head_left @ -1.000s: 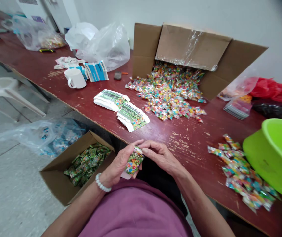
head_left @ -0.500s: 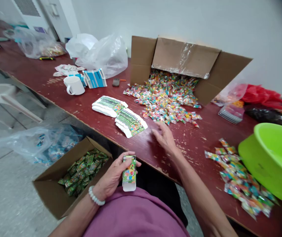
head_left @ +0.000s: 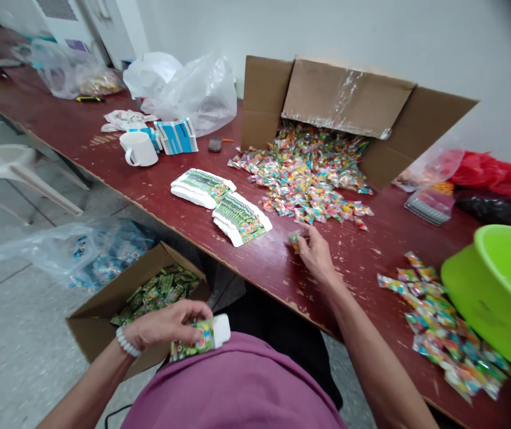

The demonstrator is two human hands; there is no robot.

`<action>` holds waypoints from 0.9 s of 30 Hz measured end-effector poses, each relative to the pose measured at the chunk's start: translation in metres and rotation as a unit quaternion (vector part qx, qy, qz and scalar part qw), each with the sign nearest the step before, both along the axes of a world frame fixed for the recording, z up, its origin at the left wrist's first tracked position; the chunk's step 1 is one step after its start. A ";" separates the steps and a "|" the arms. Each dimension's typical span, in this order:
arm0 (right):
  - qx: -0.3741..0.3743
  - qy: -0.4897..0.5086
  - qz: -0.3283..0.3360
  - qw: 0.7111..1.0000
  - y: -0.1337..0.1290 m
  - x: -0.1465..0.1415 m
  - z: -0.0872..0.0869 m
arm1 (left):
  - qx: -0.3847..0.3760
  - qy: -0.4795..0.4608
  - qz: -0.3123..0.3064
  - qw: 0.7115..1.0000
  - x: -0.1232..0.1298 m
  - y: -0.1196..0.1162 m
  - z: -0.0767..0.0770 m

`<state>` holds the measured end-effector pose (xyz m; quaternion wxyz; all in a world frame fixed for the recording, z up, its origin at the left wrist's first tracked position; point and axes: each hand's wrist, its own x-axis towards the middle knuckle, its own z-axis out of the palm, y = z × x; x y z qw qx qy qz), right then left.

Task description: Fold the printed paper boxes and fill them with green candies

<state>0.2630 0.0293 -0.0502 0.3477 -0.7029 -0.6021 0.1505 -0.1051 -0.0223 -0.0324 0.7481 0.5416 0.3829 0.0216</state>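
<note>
Close to my body, my left hand (head_left: 179, 325) grips a small green printed box (head_left: 205, 335), tipped sideways with its white end flap sticking out to the right. Over the table my right hand (head_left: 315, 253) pinches a small wrapped candy (head_left: 294, 239) between thumb and fingers. Just left of that hand lie two fanned stacks of flat green-and-white boxes (head_left: 242, 221). Beyond it a heap of wrapped candies (head_left: 313, 179) spills from a cardboard box (head_left: 344, 98) lying on its side. Below my left hand's side, an open carton (head_left: 89, 333) holds several green packets.
A lime green basin (head_left: 483, 274) stands at the right beside a smaller candy pile (head_left: 438, 322). A white mug (head_left: 141, 149), plastic bags (head_left: 206, 95) and a blue-and-white carton (head_left: 177, 137) are farther back. A white stool (head_left: 9, 161) stands left on the floor.
My left hand has moved left and down, turning the small box from upright to sideways. My right hand has closed on a candy and shifted slightly right and down.
</note>
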 end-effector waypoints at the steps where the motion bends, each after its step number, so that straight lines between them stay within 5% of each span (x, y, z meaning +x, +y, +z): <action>1: -0.010 0.094 0.008 0.996 -0.009 -0.007 0.005 | -0.003 -0.023 0.048 0.999 0.006 -0.001 0.002; 4: -0.043 0.384 0.056 0.921 -0.040 -0.042 0.023 | -0.027 -0.080 0.153 0.985 0.033 -0.004 0.009; 9: -0.022 0.501 0.107 0.859 -0.073 -0.098 0.041 | -0.049 -0.150 0.183 0.970 0.075 -0.012 0.024; 13: -0.019 0.482 0.105 0.870 -0.082 -0.109 0.037 | -0.045 -0.182 0.206 0.960 0.091 -0.023 0.030; 20: 0.089 0.216 0.155 0.960 -0.096 -0.094 0.040 | -0.016 -0.212 0.244 0.946 0.095 -0.028 0.030; 24: 0.036 0.226 0.216 0.949 -0.098 -0.086 0.044 | -0.021 -0.213 0.289 0.933 0.096 -0.028 0.035; 27: -0.009 0.355 0.191 0.915 -0.097 -0.087 0.044 | -0.039 -0.226 0.312 0.922 0.098 -0.027 0.038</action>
